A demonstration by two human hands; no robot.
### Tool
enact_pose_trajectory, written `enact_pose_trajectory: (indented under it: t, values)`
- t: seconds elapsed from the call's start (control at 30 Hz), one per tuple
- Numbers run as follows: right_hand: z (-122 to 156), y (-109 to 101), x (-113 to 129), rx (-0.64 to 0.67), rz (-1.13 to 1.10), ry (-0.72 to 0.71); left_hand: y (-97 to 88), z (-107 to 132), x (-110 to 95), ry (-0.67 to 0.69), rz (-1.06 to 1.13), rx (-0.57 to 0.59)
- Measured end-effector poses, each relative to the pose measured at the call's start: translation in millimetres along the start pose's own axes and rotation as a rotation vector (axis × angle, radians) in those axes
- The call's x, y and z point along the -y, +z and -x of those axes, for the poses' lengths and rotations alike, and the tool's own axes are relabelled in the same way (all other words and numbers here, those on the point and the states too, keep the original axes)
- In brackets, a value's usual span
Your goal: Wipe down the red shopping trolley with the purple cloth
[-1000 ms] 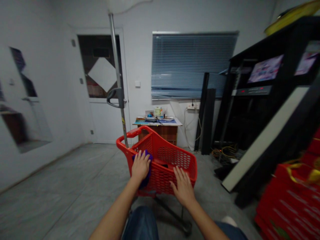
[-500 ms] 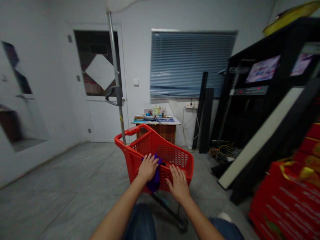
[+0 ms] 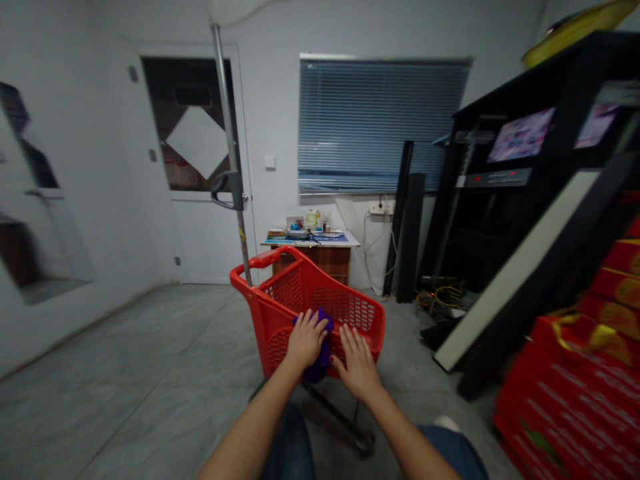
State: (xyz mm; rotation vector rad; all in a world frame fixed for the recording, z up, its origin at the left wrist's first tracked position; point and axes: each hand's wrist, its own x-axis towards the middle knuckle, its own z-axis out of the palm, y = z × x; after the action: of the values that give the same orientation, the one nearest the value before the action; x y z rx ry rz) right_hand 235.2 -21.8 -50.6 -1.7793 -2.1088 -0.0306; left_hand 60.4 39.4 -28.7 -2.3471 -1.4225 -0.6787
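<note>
A red plastic shopping cart (image 3: 280, 313) stands on the grey floor in front of me. My left hand (image 3: 306, 339) presses a purple cloth (image 3: 321, 357) against the cart's near rim, fingers curled over the cloth. My right hand (image 3: 356, 361) lies flat beside it on the cart's mesh wall, fingers stretched out, holding nothing. A metal pole (image 3: 230, 153) with a grey handle rises behind the cart's left corner.
A small wooden table (image 3: 315, 250) with clutter stands under the blue window blind (image 3: 380, 123). Black shelving (image 3: 525, 200) and a leaning white board (image 3: 515, 280) fill the right side. Red boxes (image 3: 575, 373) are stacked at the near right. Cables (image 3: 445, 297) lie on the floor.
My left hand has slid the purple cloth rightward along the cart's rim, ending close to my right hand. The right hand has shifted slightly left on the cart.
</note>
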Motion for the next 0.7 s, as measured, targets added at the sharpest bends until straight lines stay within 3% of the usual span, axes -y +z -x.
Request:
enact_pose_trajectory:
  t: [0.13, 0.2, 0.3, 0.43, 0.5, 0.6, 0.7]
  values:
    - [11.8, 11.4, -16.2, -0.078, 0.039, 0.020, -13.2, 1.4, 37.6, -0.098, -0.056, -0.043]
    - [14.3, 19.3, -16.5, -0.104, 0.051, 0.030, -15.6, 2.9, 44.1, -0.154, -0.067, -0.058]
    - [13.3, 27.8, -8.1, -0.126, 0.054, 0.056, -8.7, 5.9, 26.9, -0.173, -0.030, -0.051]
    - [10.2, 27.9, -0.1, -0.114, 0.031, 0.017, 8.5, 11.1, -10.0, -0.085, 0.069, -0.023]
    - [11.6, 24.7, -3.6, -0.079, 0.015, -0.028, 12.4, 12.5, -13.7, -0.049, 0.100, -0.004]
    - [18.7, 22.3, -15.7, -0.068, -0.008, -0.064, 8.5, 10.9, 6.0, -0.038, 0.103, 0.021]
    - [27.3, 26.9, -24.2, -0.124, -0.015, -0.062, -0.2, 6.4, 33.8, -0.138, 0.075, 0.017]
